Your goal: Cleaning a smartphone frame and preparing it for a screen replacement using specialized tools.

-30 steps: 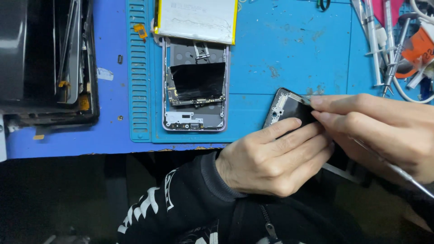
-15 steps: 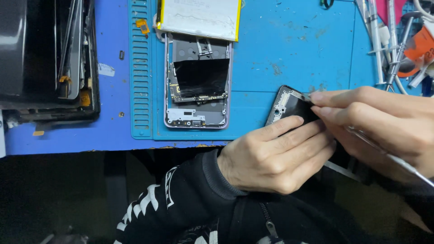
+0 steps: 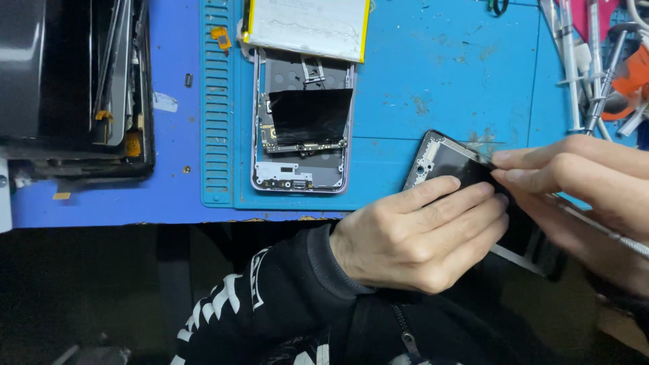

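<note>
My left hand (image 3: 422,230) curls over a black phone back panel (image 3: 439,159) at the near edge of the blue mat, fingers pressing along its dark surface. My right hand (image 3: 588,182) comes in from the right, fingertips pinched at the panel's upper right edge, with a thin metal tool (image 3: 608,233) running back under the palm. The lower part of the panel is hidden beneath both hands. To the left lies an opened phone frame (image 3: 301,122), its circuit board showing and a black sheet across the middle.
A white-and-yellow battery pack (image 3: 307,27) lies above the opened phone. A black tray of phone parts (image 3: 74,88) stands at the left. Tweezers and metal tools (image 3: 581,61) lie at the top right on the blue work mat (image 3: 433,74).
The view has drifted slightly. My right fingertips have closed in a little tighter on the panel's upper edge; my left hand stays pressed on it.
</note>
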